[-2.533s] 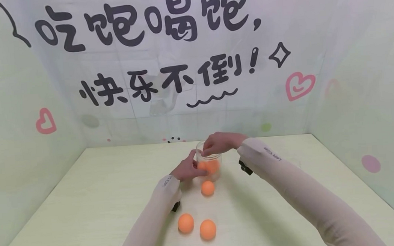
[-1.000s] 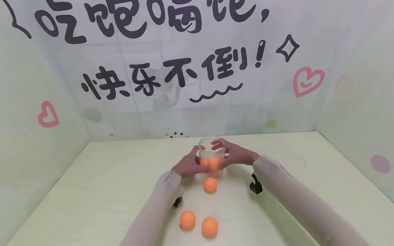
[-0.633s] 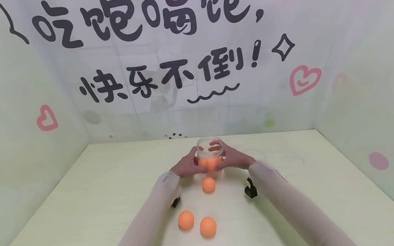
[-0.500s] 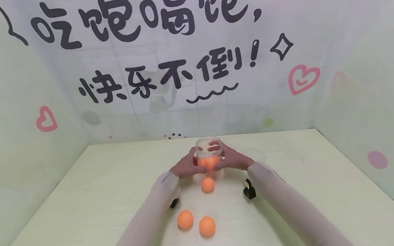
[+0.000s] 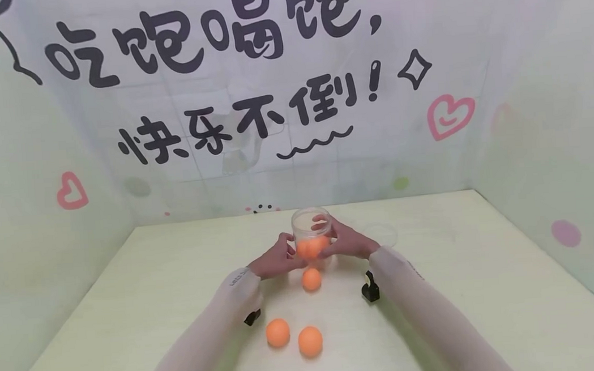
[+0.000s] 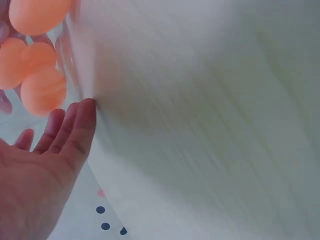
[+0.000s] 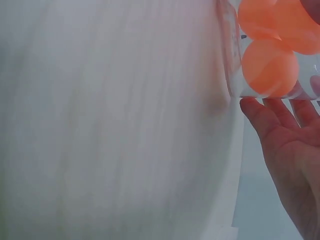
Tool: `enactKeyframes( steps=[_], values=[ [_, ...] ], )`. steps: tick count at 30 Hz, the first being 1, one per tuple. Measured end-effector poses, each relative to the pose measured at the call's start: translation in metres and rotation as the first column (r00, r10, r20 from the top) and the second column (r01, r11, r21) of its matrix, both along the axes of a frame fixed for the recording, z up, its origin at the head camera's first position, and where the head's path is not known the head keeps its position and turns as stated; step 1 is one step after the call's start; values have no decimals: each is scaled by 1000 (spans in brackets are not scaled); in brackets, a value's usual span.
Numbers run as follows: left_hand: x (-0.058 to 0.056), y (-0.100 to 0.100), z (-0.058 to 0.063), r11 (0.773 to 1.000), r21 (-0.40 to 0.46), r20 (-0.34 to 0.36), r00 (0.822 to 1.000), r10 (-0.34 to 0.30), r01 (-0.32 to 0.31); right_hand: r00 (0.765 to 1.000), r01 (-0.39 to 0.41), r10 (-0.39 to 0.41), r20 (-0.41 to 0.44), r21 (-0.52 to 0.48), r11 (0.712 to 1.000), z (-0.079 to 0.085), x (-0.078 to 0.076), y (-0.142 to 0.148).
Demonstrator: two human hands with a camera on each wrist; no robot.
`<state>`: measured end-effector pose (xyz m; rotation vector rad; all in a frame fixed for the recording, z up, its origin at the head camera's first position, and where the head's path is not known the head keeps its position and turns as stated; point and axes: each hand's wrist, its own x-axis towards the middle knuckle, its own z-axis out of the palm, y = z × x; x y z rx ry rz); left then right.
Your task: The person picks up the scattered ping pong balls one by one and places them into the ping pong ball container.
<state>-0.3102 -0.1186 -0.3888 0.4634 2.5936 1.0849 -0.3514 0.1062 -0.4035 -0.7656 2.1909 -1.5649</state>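
A clear jar (image 5: 303, 226) stands upright toward the back of the table, several orange ping-pong balls (image 7: 270, 67) lying inside it. My right hand (image 5: 348, 239) holds the jar from the right; in the right wrist view its fingers (image 7: 260, 117) lie along the wall. On the other side, my left hand (image 5: 276, 259) is beside the jar with its fingers loosely spread, as the left wrist view shows its fingertips (image 6: 86, 107) near the jar's base. One loose ping-pong ball (image 5: 311, 279) sits just in front of the jar.
Two more ping-pong balls, a left one (image 5: 277, 332) and a right one (image 5: 310, 342), rest nearer me between the forearms. A faint clear ring (image 5: 380, 235) lies on the pale table (image 5: 466, 288) right of the jar. A printed wall covering (image 5: 215, 185) rises behind the table.
My right hand has gone from the jar's mouth to its right side. Over the last half second, my left hand has loosened and drawn slightly left from the jar.
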Motion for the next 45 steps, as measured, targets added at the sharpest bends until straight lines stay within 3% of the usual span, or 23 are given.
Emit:
enactKeyframes(
  steps=[5, 7, 10, 14, 18, 21, 24, 28, 33, 35, 45],
  values=[
    [18, -5, 10, 995, -96, 45, 998, -36, 40, 1000, 0, 0, -11, 23, 1000, 2, 0, 1],
    [23, -4, 11, 988, -123, -6, 995, -100, 99, 1000, 0, 0, -13, 26, 1000, 3, 0, 1],
    [30, 2, 11, 970, -136, -130, 967, -219, 202, 1000, 2, -1, -17, 21, 1000, 5, 2, 3],
    [39, 13, 12, 925, -262, -292, 891, -348, 275, 1000, -5, 6, -20, 18, 1000, 5, 4, 4],
    [44, 24, 12, 841, -466, -385, 792, -474, 276, 1000, -4, 5, -28, 35, 999, 3, 4, 3],
    [47, 30, 11, 786, -548, -416, 721, -554, 287, 1000, 4, -2, -29, 47, 999, 0, 3, 2],
    [49, 33, 11, 767, -569, -427, 690, -584, 296, 1000, 5, -4, -22, 54, 999, 0, 3, 2],
    [49, 34, 11, 766, -567, -412, 701, -582, 303, 1000, -3, 4, -20, 52, 999, 2, 4, 2],
    [45, 31, 10, 783, -539, -370, 748, -551, 310, 999, 6, -4, -33, 59, 998, 5, 5, 3],
    [44, 30, 10, 787, -529, -359, 757, -546, 317, 1000, 8, -6, -30, 58, 998, 5, 6, 3],
    [42, 21, 7, 801, -496, -389, 739, -551, 336, 1000, -4, 5, -20, 42, 999, -2, 3, 3]
  ],
)
